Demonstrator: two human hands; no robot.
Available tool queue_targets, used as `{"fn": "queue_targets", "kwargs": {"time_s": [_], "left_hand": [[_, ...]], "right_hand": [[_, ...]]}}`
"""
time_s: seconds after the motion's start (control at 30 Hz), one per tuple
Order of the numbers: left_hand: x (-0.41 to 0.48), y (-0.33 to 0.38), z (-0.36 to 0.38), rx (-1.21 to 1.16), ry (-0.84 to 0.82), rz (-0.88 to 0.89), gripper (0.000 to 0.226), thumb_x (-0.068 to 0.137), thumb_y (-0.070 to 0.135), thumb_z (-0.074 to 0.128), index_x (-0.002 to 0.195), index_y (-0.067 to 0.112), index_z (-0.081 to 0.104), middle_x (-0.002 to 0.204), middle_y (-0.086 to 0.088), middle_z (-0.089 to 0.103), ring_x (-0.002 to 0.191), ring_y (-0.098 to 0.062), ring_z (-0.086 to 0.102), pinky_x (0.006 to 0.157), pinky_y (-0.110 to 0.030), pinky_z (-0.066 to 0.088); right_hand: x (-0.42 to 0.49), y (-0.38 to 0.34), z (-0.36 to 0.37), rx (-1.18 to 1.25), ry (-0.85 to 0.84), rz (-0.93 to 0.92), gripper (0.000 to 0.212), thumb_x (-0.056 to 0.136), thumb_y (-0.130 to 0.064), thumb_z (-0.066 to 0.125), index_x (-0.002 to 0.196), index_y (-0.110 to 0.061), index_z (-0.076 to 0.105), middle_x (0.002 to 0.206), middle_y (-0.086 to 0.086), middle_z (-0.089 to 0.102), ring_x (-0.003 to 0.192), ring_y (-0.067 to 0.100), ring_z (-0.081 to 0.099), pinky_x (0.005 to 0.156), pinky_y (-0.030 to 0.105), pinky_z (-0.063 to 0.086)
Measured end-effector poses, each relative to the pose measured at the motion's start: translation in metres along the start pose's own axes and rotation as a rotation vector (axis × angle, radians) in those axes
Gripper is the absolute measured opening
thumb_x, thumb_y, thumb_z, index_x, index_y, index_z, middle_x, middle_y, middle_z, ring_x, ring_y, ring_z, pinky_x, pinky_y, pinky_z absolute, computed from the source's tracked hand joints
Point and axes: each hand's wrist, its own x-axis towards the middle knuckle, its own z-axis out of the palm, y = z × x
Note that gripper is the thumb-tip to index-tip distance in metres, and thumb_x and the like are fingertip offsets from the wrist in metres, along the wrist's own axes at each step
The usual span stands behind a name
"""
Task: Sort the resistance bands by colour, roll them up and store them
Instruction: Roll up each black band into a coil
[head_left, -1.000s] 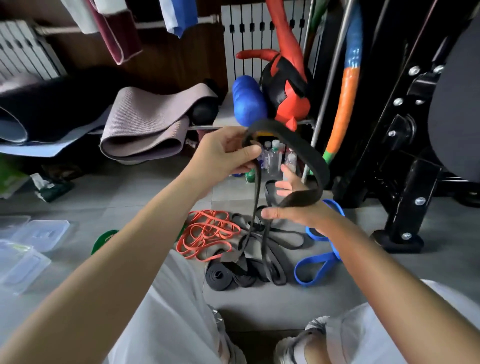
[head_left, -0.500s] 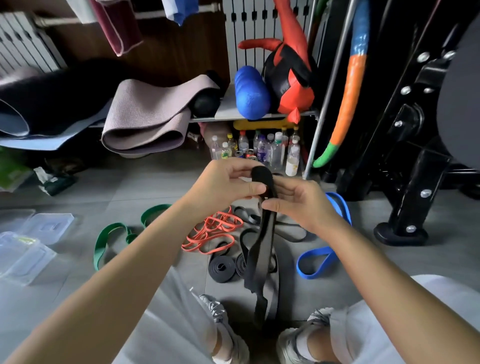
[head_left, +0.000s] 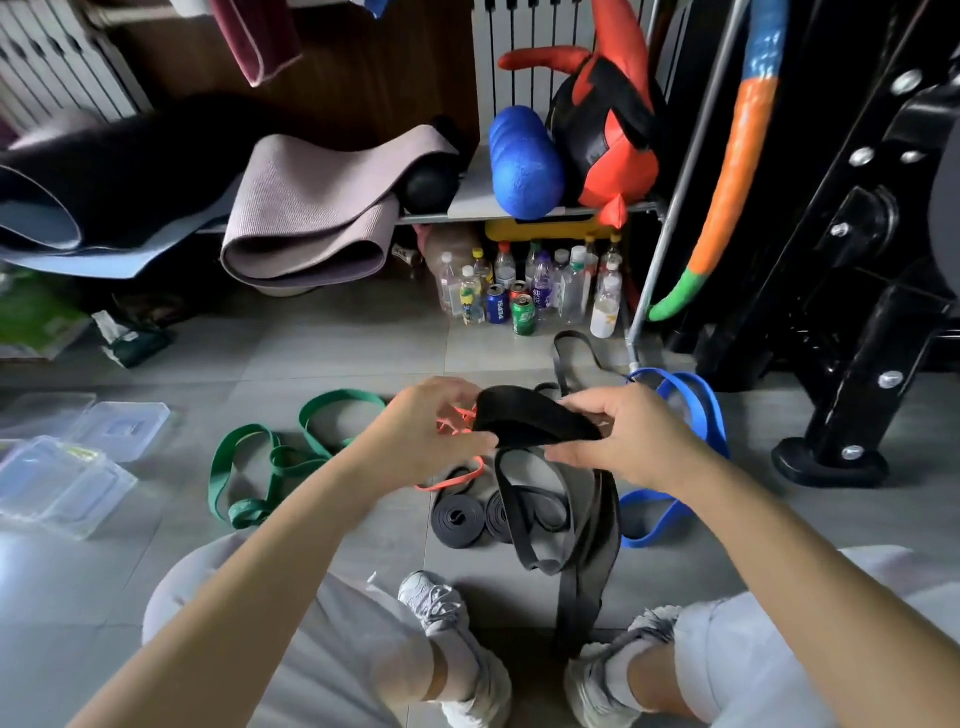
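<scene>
The right hand has its fingers curled round the folded black band above the floor. The left hand seems to pinch its other side. Its tail hangs floorward, just beside two rolled black bands.

Legible markings: 1. The blue can, standing among the bottles on the floor, bears the brand name PEPSI in white letters along its side. The green can just beside it carries a logo too blurred to read. The printing on the bottle labels is too small to read
</scene>
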Motion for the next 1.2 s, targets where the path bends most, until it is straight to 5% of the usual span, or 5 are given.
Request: {"fn": "queue_targets", "kwargs": {"time_s": [0.1, 0.23, 0.4, 0.6, 1.2], "left_hand": [[-0.002, 0.015, -0.003, 0.512, -0.027, 0.085, 0.082, 0.070, 0.047, 0.074, 0.140, 0.026, 0.036, 0.131, 0.007, 0.041, 0.106, -0.009, 0.049, 0.090, -0.022, 0.039], [0.007, 0.022, 0.015, 0.832, -0.116, 0.189, 0.055, 0.070, 0.051, 0.069, 0.117, 0.030, 0.049, 0.105, 0.008, 0.060, 0.093, -0.018, 0.059, 0.066, -0.030, 0.046], [0.010, -0.001, 0.032, 0.326, -0.131, 0.111, 0.036, 0.068, 0.024, 0.068, 0.102, 0.028, 0.056, 0.075, 0.008, 0.059, 0.069, -0.014, 0.056, 0.062, -0.030, 0.050], [0.009, -0.011, 0.036, -0.216, -0.047, 0.075, 0.036, 0.071, 0.008, 0.071, 0.095, 0.030, 0.056, 0.087, 0.005, 0.067, 0.056, -0.005, 0.051, 0.058, -0.022, 0.045], [-0.004, -0.015, 0.042, -0.841, -0.035, -0.018, 0.028, 0.064, 0.004, 0.078, 0.088, 0.010, 0.067, 0.082, -0.007, 0.069, 0.076, -0.023, 0.067, 0.072, -0.035, 0.059]], "right_hand": [[0.001, -0.008, 0.010, -0.322, -0.067, -0.028, 0.022, 0.075, -0.035, 0.072, 0.094, -0.026, 0.069, 0.079, -0.003, 0.062, 0.074, 0.013, 0.056, 0.066, 0.027, 0.043], [-0.002, -0.017, 0.012, -0.274, -0.045, -0.098, 0.021, 0.074, -0.029, 0.073, 0.092, -0.018, 0.070, 0.078, -0.004, 0.059, 0.073, 0.011, 0.055, 0.065, 0.026, 0.042], [-0.012, -0.008, -0.003, 0.023, 0.015, -0.034, 0.024, 0.066, -0.018, 0.080, 0.088, -0.025, 0.071, 0.081, -0.002, 0.067, 0.079, 0.017, 0.064, 0.078, 0.042, 0.052], [-0.016, 0.004, -0.005, 0.336, 0.033, 0.021, 0.035, 0.069, -0.002, 0.079, 0.094, -0.024, 0.069, 0.085, -0.005, 0.072, 0.082, 0.010, 0.067, 0.077, 0.024, 0.054], [-0.012, 0.005, 0.029, 0.549, -0.008, -0.041, 0.044, 0.053, -0.021, 0.078, 0.095, -0.028, 0.065, 0.089, -0.012, 0.074, 0.088, 0.007, 0.069, 0.082, 0.020, 0.052]]}}
